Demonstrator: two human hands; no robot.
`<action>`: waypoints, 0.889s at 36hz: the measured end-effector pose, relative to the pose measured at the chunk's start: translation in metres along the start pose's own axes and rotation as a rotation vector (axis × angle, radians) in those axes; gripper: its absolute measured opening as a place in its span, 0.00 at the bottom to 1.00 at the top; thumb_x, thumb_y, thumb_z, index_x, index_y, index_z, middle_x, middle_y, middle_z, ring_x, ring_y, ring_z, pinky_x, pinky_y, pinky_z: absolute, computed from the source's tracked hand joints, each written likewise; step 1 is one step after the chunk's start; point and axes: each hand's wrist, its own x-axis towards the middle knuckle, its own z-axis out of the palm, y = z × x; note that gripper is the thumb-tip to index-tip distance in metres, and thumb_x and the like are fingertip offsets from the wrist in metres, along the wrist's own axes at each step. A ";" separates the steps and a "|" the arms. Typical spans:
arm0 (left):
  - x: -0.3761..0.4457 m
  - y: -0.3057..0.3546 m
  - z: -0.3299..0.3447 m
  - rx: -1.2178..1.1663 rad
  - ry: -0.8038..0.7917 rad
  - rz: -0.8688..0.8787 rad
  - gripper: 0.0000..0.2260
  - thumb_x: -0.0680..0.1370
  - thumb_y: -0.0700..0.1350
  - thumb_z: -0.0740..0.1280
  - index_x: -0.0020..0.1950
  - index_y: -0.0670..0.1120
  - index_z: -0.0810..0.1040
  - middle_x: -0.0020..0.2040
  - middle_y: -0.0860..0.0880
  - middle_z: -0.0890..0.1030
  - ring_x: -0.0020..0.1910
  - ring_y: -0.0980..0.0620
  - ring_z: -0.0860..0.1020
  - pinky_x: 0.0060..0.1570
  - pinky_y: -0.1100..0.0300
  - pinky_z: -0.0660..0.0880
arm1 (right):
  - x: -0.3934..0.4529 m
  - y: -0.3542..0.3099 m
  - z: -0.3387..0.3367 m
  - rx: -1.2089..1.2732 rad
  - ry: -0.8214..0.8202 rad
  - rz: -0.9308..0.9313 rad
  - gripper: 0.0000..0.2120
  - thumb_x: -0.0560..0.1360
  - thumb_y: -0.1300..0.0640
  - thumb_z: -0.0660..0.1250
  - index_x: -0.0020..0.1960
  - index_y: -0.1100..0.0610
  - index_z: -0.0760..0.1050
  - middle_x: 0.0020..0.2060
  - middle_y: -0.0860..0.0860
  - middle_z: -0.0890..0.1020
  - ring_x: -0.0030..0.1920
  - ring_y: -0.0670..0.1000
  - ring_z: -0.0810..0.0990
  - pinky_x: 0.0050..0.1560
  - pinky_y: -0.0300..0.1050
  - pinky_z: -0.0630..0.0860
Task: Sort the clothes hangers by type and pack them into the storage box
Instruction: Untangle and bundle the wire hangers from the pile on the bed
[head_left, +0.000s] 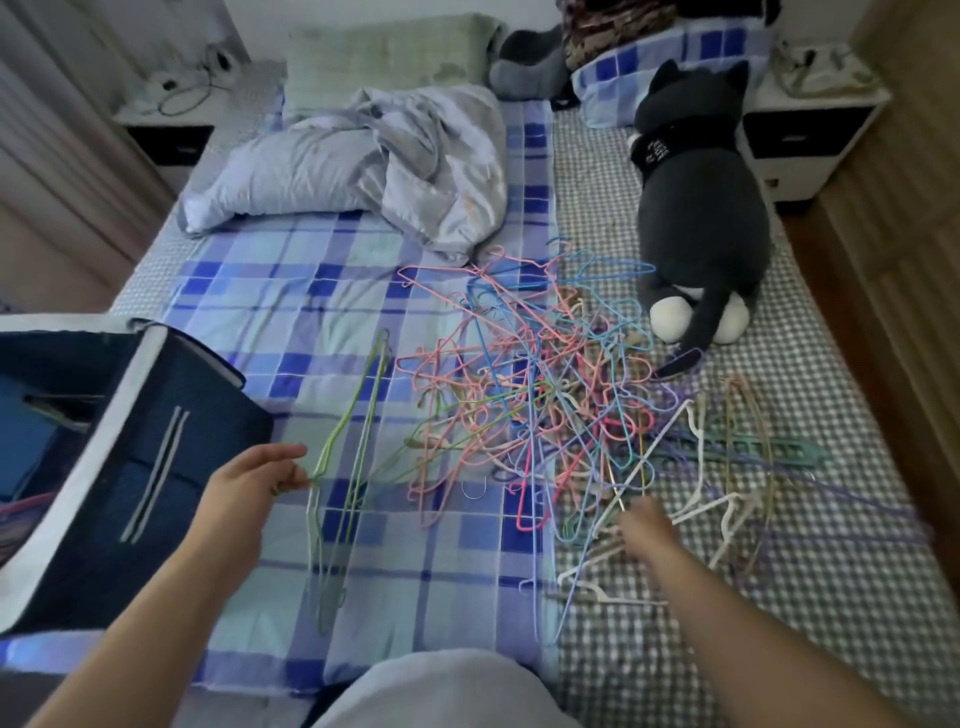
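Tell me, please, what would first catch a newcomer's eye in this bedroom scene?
A tangled heap of pink, blue and white wire hangers sprawls across the checked bed, just below a dark grey plush cat. The left hand pinches a bundle of green wire hangers beside the navy fabric storage box.

A bed covered in a blue plaid sheet and grey checked cloth. At its middle lies a tangled pile of coloured hangers. Beyond the pile, a crumpled blanket; right of it, a plush cat; left, green hangers and a dark blue storage box.
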 end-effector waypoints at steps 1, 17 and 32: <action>-0.004 -0.006 0.000 0.002 0.000 -0.015 0.10 0.78 0.29 0.63 0.54 0.37 0.82 0.44 0.36 0.81 0.40 0.45 0.80 0.49 0.59 0.73 | 0.010 -0.004 -0.004 0.070 0.030 0.034 0.05 0.79 0.62 0.63 0.54 0.62 0.72 0.40 0.53 0.76 0.40 0.56 0.77 0.43 0.52 0.77; -0.050 -0.038 -0.006 0.163 -0.012 -0.077 0.10 0.80 0.31 0.64 0.51 0.39 0.84 0.37 0.40 0.83 0.39 0.43 0.78 0.48 0.50 0.76 | 0.063 -0.026 -0.023 0.532 0.029 0.217 0.22 0.82 0.67 0.59 0.76 0.62 0.63 0.69 0.61 0.71 0.64 0.60 0.74 0.67 0.56 0.73; -0.051 -0.009 0.022 0.120 0.019 -0.025 0.10 0.79 0.29 0.62 0.49 0.39 0.82 0.32 0.46 0.80 0.35 0.46 0.74 0.37 0.61 0.70 | -0.059 -0.043 -0.016 0.676 0.096 -0.184 0.09 0.85 0.58 0.57 0.56 0.61 0.74 0.42 0.61 0.83 0.41 0.60 0.86 0.41 0.49 0.83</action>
